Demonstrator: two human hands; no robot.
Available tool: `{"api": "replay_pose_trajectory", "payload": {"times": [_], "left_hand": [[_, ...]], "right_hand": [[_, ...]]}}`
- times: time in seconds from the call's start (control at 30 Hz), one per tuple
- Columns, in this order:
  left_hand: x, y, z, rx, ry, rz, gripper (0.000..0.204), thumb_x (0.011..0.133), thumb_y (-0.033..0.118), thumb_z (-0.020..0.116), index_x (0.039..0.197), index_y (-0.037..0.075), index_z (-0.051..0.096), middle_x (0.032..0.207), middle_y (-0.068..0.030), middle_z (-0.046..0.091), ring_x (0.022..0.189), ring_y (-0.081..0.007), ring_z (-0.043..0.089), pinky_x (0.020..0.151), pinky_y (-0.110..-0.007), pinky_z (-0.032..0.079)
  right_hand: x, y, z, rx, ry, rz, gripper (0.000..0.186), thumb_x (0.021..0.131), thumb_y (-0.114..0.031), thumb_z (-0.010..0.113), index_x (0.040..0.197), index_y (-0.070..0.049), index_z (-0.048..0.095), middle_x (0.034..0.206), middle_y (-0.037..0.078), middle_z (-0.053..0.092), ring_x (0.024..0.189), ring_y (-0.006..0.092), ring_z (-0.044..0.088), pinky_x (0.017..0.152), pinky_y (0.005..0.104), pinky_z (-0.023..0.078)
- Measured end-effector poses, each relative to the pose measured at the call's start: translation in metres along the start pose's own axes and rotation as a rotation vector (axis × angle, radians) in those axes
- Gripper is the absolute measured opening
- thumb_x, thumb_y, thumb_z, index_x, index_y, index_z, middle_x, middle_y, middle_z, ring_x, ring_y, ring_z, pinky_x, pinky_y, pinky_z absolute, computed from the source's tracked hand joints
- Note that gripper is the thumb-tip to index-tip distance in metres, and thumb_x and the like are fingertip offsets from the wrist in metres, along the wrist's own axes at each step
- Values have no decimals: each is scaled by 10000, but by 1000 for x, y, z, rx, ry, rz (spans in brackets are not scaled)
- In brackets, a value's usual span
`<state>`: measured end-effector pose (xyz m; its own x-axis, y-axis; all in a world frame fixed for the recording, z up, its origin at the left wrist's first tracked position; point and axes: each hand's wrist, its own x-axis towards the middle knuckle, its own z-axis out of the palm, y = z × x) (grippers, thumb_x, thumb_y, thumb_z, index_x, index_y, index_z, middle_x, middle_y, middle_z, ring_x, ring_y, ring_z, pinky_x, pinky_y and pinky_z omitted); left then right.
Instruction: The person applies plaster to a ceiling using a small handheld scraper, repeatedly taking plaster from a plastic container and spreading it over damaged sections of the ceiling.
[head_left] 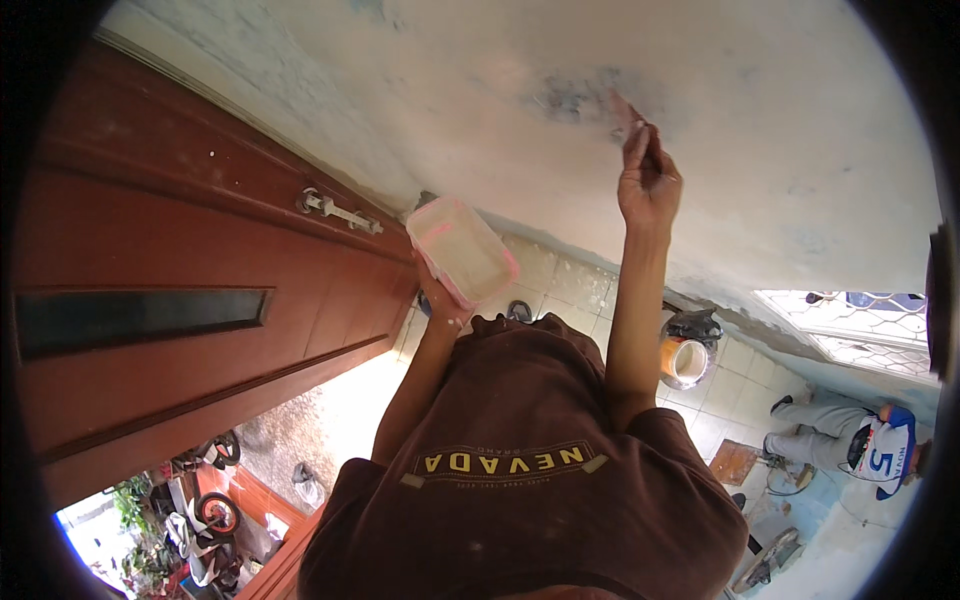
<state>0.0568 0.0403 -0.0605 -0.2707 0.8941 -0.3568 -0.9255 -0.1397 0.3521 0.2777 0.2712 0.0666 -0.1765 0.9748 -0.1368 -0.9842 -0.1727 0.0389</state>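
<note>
Tub [511, 264]: pale, pink-edged, roughly rectangular; held before my brown shirt [520, 380] and used here as landmark.
Left grip [440, 292]: clasping the tub's near-left side, presumably to support it and free my other arm.
Right grip [651, 178]: raised beyond and right of the tub, pinched on a thin pinkish piece [624, 107]; a fingertip hold probably gives finer control (a whole fist would be clumsier).
Wall [780, 120]: beyond the tub, pale and blotchy; the piece points at a dark mottled patch [575, 98], but touching or just short of it I cannot tell.
Door [180, 230]: left of the tub, with a metal bolt [340, 212].
Bucket [667, 358]: right of the tub, on the tiled floor [740, 362] beside a black bag [695, 325]; perhaps set near the wall to keep my footing clear.
Hidden: my fingers under the tub; its contents blend with its pale base.
Hard to make out: the pinkish piece's exact kind; a co-worker [885, 445], far right of the tub, is small and distorted near the rim of view.
</note>
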Motion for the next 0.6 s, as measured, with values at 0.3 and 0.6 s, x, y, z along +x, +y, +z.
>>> {"api": "replay_pose_trajectory", "payload": {"times": [0.3,0.6], "left_hand": [[3,-6,-7,-48,-50,-33,781,892,764,422,1450,217,408,1375,-63,531,1231,-316,565,991,-587,503],[25,17,-17,13,-88,-78,787,886,769,406,1456,227,397,1381,-82,512,1260,-356,535,950,-623,518]], "right_hand": [[15,62,-67,-191,300,197,193,926,61,474,1048,186,556,1094,273,613,1106,348,618,1004,362,567],[-23,0,25,257,-53,217,337,973,9,404,1240,203,473,1262,294,526,1138,344,586,986,370,584]]}}
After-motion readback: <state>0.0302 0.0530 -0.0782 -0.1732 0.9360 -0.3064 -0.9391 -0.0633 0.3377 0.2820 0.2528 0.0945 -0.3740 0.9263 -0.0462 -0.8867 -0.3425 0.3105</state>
